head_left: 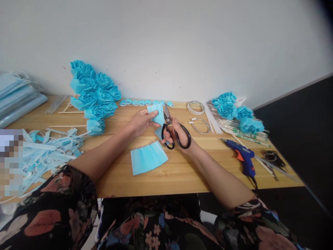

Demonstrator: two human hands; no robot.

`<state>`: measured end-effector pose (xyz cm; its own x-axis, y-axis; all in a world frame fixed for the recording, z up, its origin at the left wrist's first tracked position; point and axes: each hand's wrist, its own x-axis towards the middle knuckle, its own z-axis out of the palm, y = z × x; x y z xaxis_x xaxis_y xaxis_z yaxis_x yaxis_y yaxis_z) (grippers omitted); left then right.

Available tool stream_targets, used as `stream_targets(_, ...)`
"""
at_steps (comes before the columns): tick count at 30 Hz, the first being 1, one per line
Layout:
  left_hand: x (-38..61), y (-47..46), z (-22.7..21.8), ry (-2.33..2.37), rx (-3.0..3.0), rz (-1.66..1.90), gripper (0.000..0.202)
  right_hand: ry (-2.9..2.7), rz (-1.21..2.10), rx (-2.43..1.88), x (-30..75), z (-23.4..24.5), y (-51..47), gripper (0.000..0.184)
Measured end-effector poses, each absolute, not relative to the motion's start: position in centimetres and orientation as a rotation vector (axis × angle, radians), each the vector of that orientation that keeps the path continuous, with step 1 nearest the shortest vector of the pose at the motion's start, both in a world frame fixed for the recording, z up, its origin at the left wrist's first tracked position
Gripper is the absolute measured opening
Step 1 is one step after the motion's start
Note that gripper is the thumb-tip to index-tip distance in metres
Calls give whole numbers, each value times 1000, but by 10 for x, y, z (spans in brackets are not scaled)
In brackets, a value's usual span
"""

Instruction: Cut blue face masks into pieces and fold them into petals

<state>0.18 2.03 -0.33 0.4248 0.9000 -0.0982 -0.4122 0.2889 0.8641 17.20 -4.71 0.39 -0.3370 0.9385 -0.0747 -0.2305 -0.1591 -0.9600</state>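
Observation:
Between the thumb and fingers of my left hand (pixel 142 122) is a small folded piece of light-blue face mask fabric (pixel 156 114). My right hand (pixel 179 133) grips black-handled scissors (pixel 167 119), fingers through the loops. The scissor blades stand slightly apart at the fabric's right edge; whether they touch it I cannot tell. Below my hands, a larger blue pleated mask piece (pixel 148 158) lies flat on the table. Another blue piece (pixel 158 132) shows partly beneath the scissors, mostly hidden by my right hand.
Blue fabric flowers (pixel 96 88) on sticks stand at the left, above cut strips (pixel 57 149). Rolled blue pieces (pixel 135 102) line the wall. Rightward lie a tape roll (pixel 196 107), a wire coil (pixel 200 125), more flowers (pixel 225 104) and a blue glue gun (pixel 243 158). Packed masks (pixel 18 97) sit far left.

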Motion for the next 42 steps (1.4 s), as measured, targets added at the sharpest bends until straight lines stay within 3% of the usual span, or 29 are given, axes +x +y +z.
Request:
stream_targets(16, 1, 21, -5, 729, 872, 1014, 23, -1195, 1676, -928, 175, 5, -47, 73)
stream_targets(26, 1, 21, -8, 676, 918, 997, 34, -1208, 1631, -918, 174, 9, -46, 72)
stream_targets(37, 2, 22, -5, 700, 921, 997, 33, -1250, 1472, -973, 174, 5, -48, 47)
stream_targets(42, 2, 22, -6, 680, 913, 1003, 39, -1248, 1459, -969, 173, 6, -50, 48)
